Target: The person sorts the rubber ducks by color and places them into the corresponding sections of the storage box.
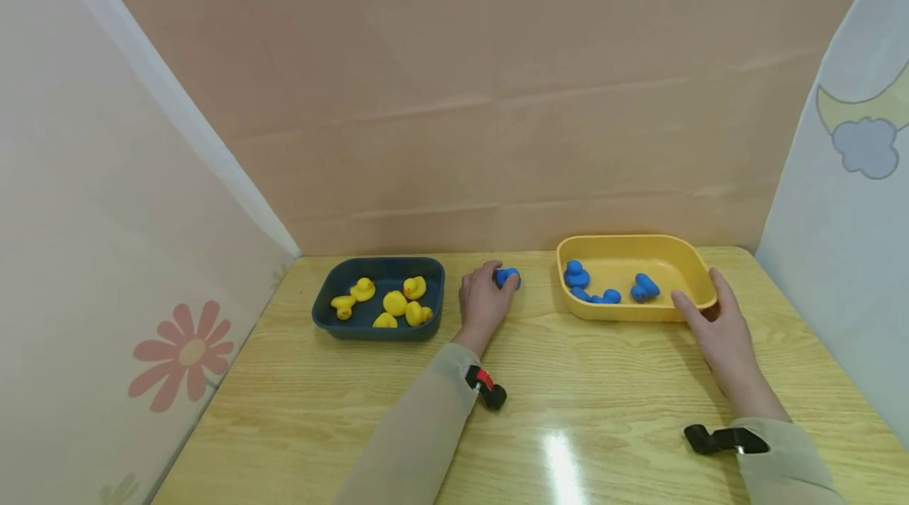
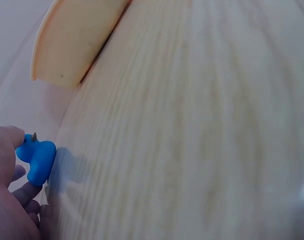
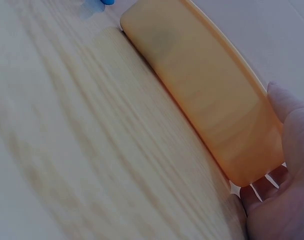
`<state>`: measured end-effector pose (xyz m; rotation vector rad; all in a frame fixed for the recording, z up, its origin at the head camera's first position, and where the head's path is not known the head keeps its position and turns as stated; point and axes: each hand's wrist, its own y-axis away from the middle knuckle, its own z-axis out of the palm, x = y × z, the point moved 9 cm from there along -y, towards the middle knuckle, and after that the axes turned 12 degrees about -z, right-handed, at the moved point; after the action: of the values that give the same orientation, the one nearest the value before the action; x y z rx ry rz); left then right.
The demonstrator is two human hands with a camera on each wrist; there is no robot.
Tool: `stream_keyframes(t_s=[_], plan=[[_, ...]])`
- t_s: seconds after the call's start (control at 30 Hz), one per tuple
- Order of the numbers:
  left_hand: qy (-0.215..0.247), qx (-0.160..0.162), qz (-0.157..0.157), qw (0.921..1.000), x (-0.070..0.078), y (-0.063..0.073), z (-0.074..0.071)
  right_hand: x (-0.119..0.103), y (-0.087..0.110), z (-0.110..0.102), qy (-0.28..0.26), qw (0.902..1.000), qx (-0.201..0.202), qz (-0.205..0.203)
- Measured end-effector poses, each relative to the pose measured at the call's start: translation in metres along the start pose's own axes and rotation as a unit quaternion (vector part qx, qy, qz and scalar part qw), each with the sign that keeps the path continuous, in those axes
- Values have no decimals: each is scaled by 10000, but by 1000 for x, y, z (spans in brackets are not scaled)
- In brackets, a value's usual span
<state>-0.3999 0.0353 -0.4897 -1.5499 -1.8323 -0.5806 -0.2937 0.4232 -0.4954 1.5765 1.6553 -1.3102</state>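
My left hand (image 1: 484, 300) pinches a blue rubber duck (image 1: 507, 278) between the two trays, near the back of the table. Seen from the left wrist, the thumb is at the head of that duck (image 2: 39, 159) and a finger is under its body. My right hand (image 1: 726, 339) holds the front right corner of a yellow tray (image 1: 632, 314), thumb at the rim and fingers along the outer side. Several blue ducks (image 1: 576, 275) lie inside this tray, mostly toward its left end. The right wrist view shows the tray's outer wall (image 3: 192, 85) beside the fingers.
A dark blue tray (image 1: 321, 314) with several yellow rubber ducks (image 1: 394, 302) stands left of my left hand. Both trays sit on a wooden table (image 1: 568, 379) near its back edge. A tan sheet (image 1: 490, 95) rises behind, with white patterned sheets at both sides.
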Motion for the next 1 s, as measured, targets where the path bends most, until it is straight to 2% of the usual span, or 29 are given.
stream_keyframes(t_s=[0.33,0.6,0.83,1.0], plan=[[-43,114,-121,9999,1,1,-3,-2,0,2,-32,10000,12,-5],[125,219,-5,9997,4,6,-8,-2,1,1,-29,10000,39,13],[91,147,162,9997,4,7,-7,-2,2,0,6,10000,49,-50],[70,-19,270,9996,5,9,-6,-2,2,0,-17,10000,56,-28]])
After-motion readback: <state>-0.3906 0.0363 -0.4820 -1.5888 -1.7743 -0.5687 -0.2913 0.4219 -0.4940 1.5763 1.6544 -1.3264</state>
